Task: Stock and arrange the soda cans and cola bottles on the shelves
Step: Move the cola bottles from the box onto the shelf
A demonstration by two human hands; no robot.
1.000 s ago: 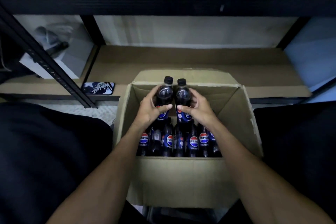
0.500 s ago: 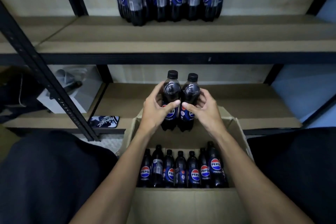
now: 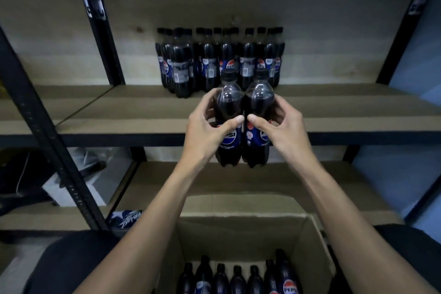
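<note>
Two dark cola bottles are held upright side by side in front of the middle shelf (image 3: 346, 112). My left hand (image 3: 207, 131) grips the left bottle (image 3: 228, 102). The right bottle (image 3: 259, 98) is gripped by my right hand (image 3: 280, 126), and my thumbs almost meet at the labels. Behind them, several cola bottles (image 3: 219, 59) stand grouped at the back of that shelf. Below, an open cardboard box (image 3: 238, 229) holds a row of several more bottles (image 3: 236, 279).
A black slanted upright (image 3: 47, 131) crosses the left side. The lower shelf (image 3: 298, 188) lies behind the box. A white box (image 3: 95, 174) and a dark printed item (image 3: 126, 218) sit at the lower left. A blue wall (image 3: 412, 79) lies to the right.
Both hands have lifted the two bottles out of the box and up to the level of the middle shelf. The view has tilted upward, showing the stocked bottles.
</note>
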